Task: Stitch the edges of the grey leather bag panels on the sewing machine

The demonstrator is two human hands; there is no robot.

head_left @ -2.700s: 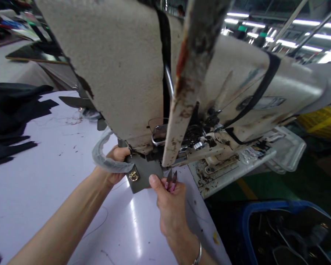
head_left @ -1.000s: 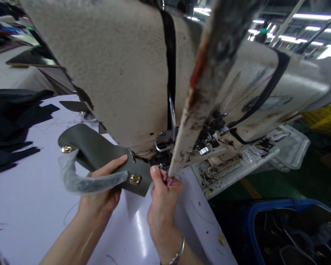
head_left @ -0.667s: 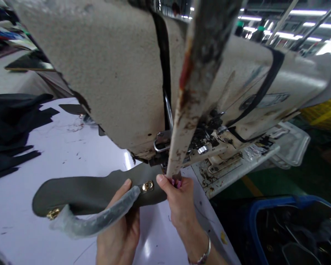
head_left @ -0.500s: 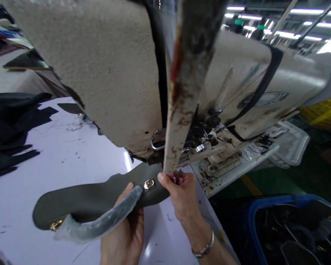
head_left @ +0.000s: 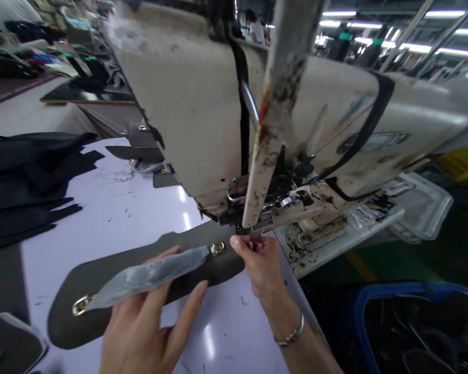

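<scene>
Here we go: the right hand (head_left: 261,270) is clenched at the needle area of a cream industrial sewing machine (head_left: 203,119), fingers pinching small thread snips (head_left: 255,239) right under the presser foot (head_left: 253,226). The left hand (head_left: 144,332) is open, fingers spread beneath a long olive leather strap (head_left: 140,275), which lies flat on the white worktop (head_left: 113,192) and runs in under the machine. Two gold fittings on that strap, one (head_left: 218,248) by the right hand and one (head_left: 81,305) at its rounded end! A strip of clear plastic film (head_left: 152,275) lies along the strap. Upper left, more olive leather pieces (head_left: 140,135) sit on the worktop, with black fabric pieces (head_left: 31,176) further left. A blue bin (head_left: 409,311) waits lower right. The machine's badge (head_left: 374,143) is too blurred to read.
</scene>
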